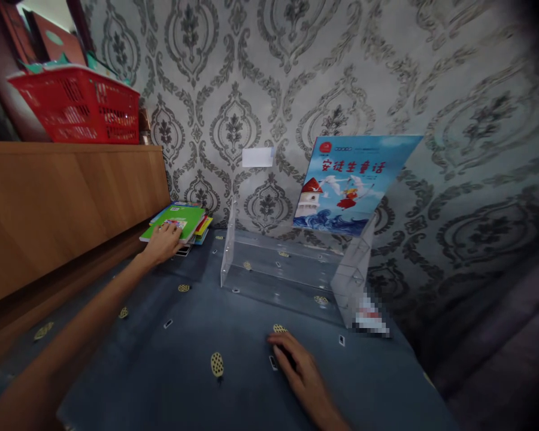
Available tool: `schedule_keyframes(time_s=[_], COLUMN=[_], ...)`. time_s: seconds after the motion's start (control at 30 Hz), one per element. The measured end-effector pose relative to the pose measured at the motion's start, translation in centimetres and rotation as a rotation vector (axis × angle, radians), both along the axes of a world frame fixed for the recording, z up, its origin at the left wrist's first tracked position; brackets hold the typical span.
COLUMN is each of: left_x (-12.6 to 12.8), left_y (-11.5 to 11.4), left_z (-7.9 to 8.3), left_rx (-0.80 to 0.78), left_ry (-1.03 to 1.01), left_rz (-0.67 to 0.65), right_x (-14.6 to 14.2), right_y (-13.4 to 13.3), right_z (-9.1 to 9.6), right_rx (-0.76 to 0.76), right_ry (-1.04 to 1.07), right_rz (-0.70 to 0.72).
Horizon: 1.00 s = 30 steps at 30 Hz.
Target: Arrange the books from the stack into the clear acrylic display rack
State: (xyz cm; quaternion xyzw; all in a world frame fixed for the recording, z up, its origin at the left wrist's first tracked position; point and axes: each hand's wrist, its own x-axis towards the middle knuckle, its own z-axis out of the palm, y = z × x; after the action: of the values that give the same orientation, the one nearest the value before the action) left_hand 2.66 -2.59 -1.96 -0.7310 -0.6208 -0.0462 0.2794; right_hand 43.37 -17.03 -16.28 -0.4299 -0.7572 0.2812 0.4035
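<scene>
My left hand [164,242] reaches to the far left and rests on the green top book of a stack of books [182,220], fingers curled over its near edge. My right hand [296,365] lies flat, palm down, on the blue patterned tablecloth [184,365] in front of a clear acrylic book stand [291,269]. A blue picture book [345,182] with a lighthouse on its cover stands upright at the right end of the stand, leaning against the wall.
A wooden cabinet [63,203] runs along the left, with a red plastic basket [78,105] on top. Patterned grey wallpaper backs the table, with a small white label [257,157] stuck on it. The table's right edge drops off near the stand.
</scene>
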Motion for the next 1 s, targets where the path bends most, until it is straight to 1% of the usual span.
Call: schedule_keyframes(time_s=[0.1, 0.23, 0.33, 0.47, 0.67, 0.77, 0.93, 1.0], left_x=[-0.3, -0.4, -0.1, 0.6, 1.7, 2.2, 3.2, 3.7], left_y=[0.2, 0.9, 0.7, -0.5, -3.3, -4.6, -7.2, -8.7], left_z=[-1.0, -2.7, -4.1, -5.5, -7.4, -7.7, -6.9, -6.6], left_rx=[0.007, -0.075, -0.101, -0.112, -0.211, -0.26, -0.345, -0.449], left_ry=[-0.031, -0.03, -0.03, -0.004, -0.016, -0.002, -0.036, -0.077], left_rz=[-0.02, 0.043, 0.059, 0.078, 0.098, 0.098, 0.046, -0.015], right_x=[0.1, 0.1, 0.1, 0.0, 0.0, 0.0, -0.1, -0.1], right_y=[0.1, 0.2, 0.2, 0.1, 0.0, 0.0, 0.0, 0.0], right_z=[-0.2, -0.4, -0.4, -0.2, 0.0, 0.1, 0.2, 0.3], right_rx=[0.007, -0.002, -0.001, -0.013, -0.008, -0.012, -0.013, -0.017], right_ry=[-0.005, -0.022, -0.016, -0.018, -0.015, -0.02, -0.02, -0.025], right_rz=[-0.005, 0.0, -0.001, 0.004, 0.001, 0.006, 0.001, 0.005])
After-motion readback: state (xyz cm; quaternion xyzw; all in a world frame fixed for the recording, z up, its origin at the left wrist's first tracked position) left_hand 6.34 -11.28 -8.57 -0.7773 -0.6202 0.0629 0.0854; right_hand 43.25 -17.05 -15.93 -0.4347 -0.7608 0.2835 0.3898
